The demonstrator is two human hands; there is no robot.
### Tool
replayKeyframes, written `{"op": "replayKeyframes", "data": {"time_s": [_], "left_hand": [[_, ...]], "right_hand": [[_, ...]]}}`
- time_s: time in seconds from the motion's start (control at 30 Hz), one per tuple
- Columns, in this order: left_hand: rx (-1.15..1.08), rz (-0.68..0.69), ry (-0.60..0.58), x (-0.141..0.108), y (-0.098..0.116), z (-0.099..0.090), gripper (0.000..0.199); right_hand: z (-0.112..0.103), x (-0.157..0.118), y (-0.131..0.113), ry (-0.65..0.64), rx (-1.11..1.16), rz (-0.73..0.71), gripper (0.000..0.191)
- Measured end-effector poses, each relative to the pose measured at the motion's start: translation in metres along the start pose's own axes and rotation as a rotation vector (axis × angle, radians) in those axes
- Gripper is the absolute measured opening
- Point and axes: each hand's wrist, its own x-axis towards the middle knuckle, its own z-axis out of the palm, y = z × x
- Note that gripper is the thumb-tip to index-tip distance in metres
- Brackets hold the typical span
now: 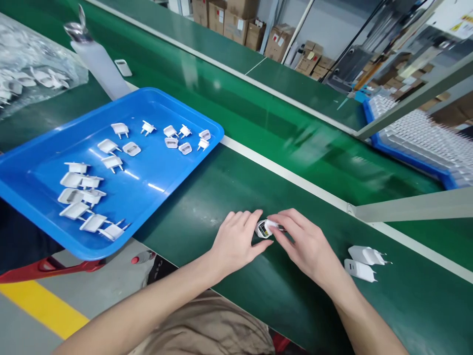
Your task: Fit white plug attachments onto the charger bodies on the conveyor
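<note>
The left hand [236, 241] reaches over the green table [199, 187], its thumb and index finger holding the small open housing [260, 230] between them, while the right fingertips are pinched on a white plug cap [271, 226] at its opening. At left, the blue tray [148, 172] contains scattered loose plug pieces [107, 146].

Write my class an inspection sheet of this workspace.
Surface: dark-green bench top with pale strip.
Job things: small open white plastic housing; pronged white plastic cap at its opening; blue rectangular plastic tray of similar caps; two white plastic plug blocks.
Clutter: tall translucent white bottle beyond the tray; clear plastic bag of white parts.
Hands: left hand around the housing; right hand pinching the cap.
Cables: thin black cable-like line, background.
Surroundings: brown cardboard boxes; grey floor, yellow stripe.
</note>
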Motion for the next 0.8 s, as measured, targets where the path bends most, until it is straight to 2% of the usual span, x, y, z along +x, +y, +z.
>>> {"op": "replayKeyframes", "data": {"time_s": [0.03,0.13,0.23,0.37,0.6,0.8], "left_hand": [[0.010,0.025,-0.010,-0.0008,0.0000,-0.0003,0.041],[0.013,0.041,-0.032,-0.0022,-0.0002,0.0005,0.028],[-0.005,0.037,0.032,-0.0018,-0.0013,0.0045,0.037],[-0.004,0.072,0.106,-0.0010,-0.0028,0.0087,0.042],[-0.004,0.094,0.134,-0.0012,-0.0026,0.0075,0.039],[-0.006,0.092,0.131,-0.0007,-0.0028,0.0081,0.041]], "right_hand": [[-0.0026,-0.0006,0.0012,-0.035,-0.017,-0.022,0.017],[-0.0015,-0.0015,0.0045,-0.067,-0.056,0.008,0.014],[0.0032,-0.0016,0.0061,-0.029,-0.061,0.040,0.009],[0.0012,-0.0004,0.0064,-0.024,0.016,-0.039,0.004],[-0.0051,0.0000,0.0022,-0.053,-0.163,-0.136,0.008],[-0.0056,-0.0025,0.0010,-0.052,-0.162,-0.155,0.007]]}}
